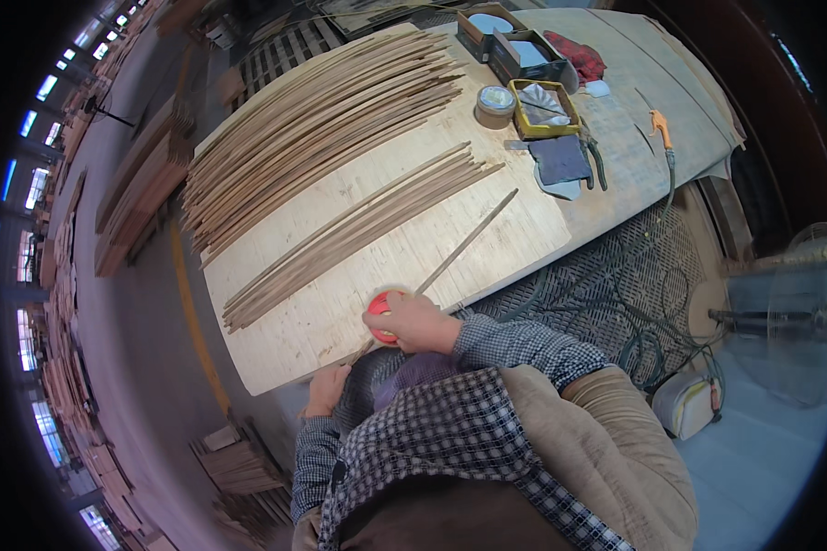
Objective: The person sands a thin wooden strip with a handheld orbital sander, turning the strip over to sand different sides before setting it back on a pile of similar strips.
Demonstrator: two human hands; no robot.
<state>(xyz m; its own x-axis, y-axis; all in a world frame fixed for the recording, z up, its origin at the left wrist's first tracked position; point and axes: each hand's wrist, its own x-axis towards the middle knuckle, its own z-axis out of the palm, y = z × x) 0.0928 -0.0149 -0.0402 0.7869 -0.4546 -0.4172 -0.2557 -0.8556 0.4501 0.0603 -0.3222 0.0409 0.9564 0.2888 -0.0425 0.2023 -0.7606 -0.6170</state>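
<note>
My right hand (422,324) grips a round red pad (379,305) with some yellow on it, pressed down over a thin wooden strip (467,238). The strip slants across the near part of a pale plywood board (303,348), and its far end lies bare. At the board's near edge, my left hand (325,392) holds the strip's near end, with the thumb towards it. Beyond my hands lies a small bundle of similar strips (358,237). A larger spread of wooden strips (324,131) covers the board's far side. The pad's underside is hidden.
At the back right are a round tin (495,107), a yellow-rimmed box (546,124), cardboard boxes (524,58), a dark pad (558,160) and pliers (597,162). An orange air gun (660,127) trails its hose off the table. A fan (799,303) stands at the right.
</note>
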